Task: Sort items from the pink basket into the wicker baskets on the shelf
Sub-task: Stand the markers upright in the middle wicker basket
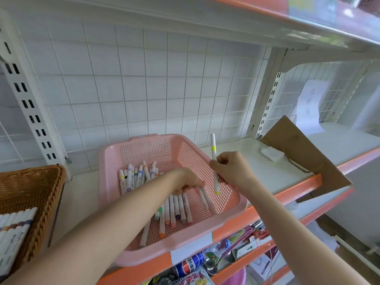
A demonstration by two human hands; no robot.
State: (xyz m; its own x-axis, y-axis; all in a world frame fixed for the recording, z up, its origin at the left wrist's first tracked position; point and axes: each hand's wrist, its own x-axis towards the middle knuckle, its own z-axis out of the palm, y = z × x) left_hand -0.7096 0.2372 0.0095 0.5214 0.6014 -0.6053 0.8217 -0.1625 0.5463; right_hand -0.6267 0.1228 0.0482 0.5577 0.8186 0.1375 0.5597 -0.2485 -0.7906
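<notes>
Yellow marker (213, 153): held above the right part of the pink basket (106, 182), clear of its floor; the long axis is almost upright, leaning only a little; the white end points up toward the wire grid (144, 79), the yellow tip points down into the basket; a yellow band sits on the barrel just above the hand
Right hand (232, 169): the fingers are curled and pressed together; they pinch the yellow marker near the middle of its barrel against the thumb
Left hand (187, 182): reaches into the pink basket from the left, back of the hand up; the fingers are curled down around two white markers (205, 200), which stick out from under the fingertips toward the front right corner; how the thumb lies I cannot tell
Loose markers (131, 177): one group lies in the back left part of the pink basket, long axes running front to back; another group lies just in front of the left hand, coloured ends toward the front rim; whether the hand touches this group I cannot tell
Pink basket: stands on the shelf (287, 173), its front corner over the orange edge
Wicker basket (30, 186): at the left, near the pink basket but apart from it; a row of sorted markers (14, 229) lies in it
Other things: a cardboard sheet (304, 153) leans at the right, a small white packet (272, 153) beside it on the shelf; below there is a drink can (191, 264) among mixed small goods
</notes>
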